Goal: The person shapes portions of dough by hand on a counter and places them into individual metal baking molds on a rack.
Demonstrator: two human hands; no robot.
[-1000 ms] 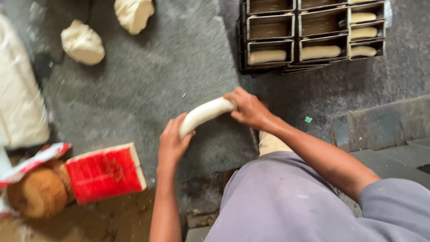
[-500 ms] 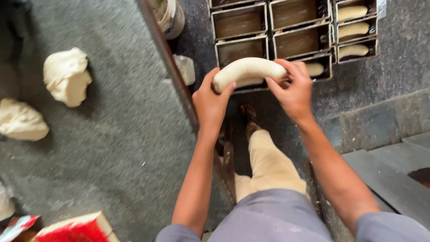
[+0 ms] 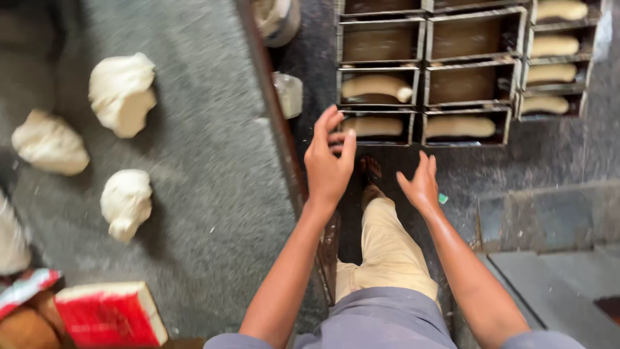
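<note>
**Both hands empty above the loaf tins**

The grey counter [image 3: 194,213] fills the left half of the view, its dark edge running down just left of the tins. The tins [image 3: 452,71] are a block of dark metal loaf pans on the floor, set in rows; they serve as the landmark here. Several hold pale dough logs: the whole right-hand column, the two nearest tins in the front row, and one in the row behind on the left. The other tins show bare dark bottoms.

Well left of the tins, three dough lumps [image 3: 123,94] lie apart from each other on the counter. Far from the tins, at the counter's lower left corner, sits a red and white block [image 3: 106,317].

Below the tins, the person's leg in tan trousers [image 3: 387,252] stands on the dark floor.

The left hand [image 3: 329,161] is open, fingers spread, holding nothing; its fingertips hang just at the front left tin, over the near end of the dough log [image 3: 374,126] lying inside it. Whether they touch the tin cannot be told. The right hand [image 3: 421,184] is also open and empty, palm turned inward, just below the front row of tins and clear of them.
</note>
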